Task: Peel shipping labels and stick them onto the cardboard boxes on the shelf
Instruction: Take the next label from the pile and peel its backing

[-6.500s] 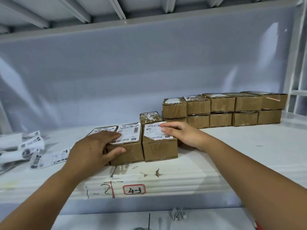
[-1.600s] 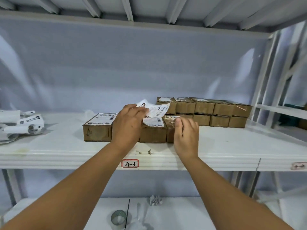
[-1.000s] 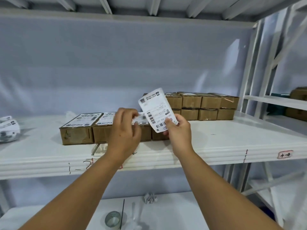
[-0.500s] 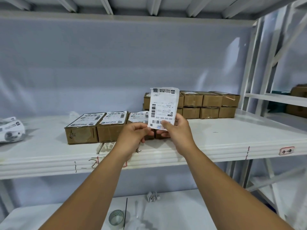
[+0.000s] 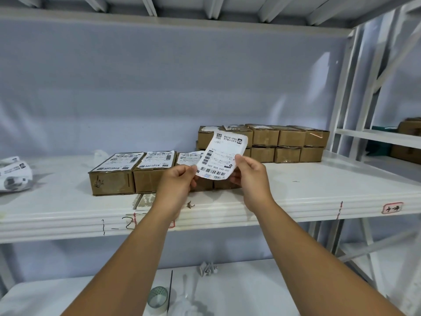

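A white shipping label [image 5: 222, 155] with barcodes is held upright in front of the shelf. My left hand [image 5: 176, 184] pinches its lower left corner and my right hand [image 5: 249, 177] pinches its lower right edge. Behind the hands a row of cardboard boxes [image 5: 114, 176] lies on the white shelf [image 5: 319, 190], three of them showing labels on top; the row's right end is hidden by my hands. Further back stands a two-high stack of brown boxes [image 5: 289, 142] without shipping labels.
A heap of loose labels and backing paper [image 5: 13, 174] lies at the shelf's far left. On the lower shelf are a tape roll [image 5: 157, 297] and crumpled paper [image 5: 208, 269]. White uprights [image 5: 344, 110] bound the bay on the right; more boxes [image 5: 407, 142] sit beyond.
The label was lifted off the boxes and turned upright. Within the last half second it tilted to the right, and my left hand now pinches its lower left corner.
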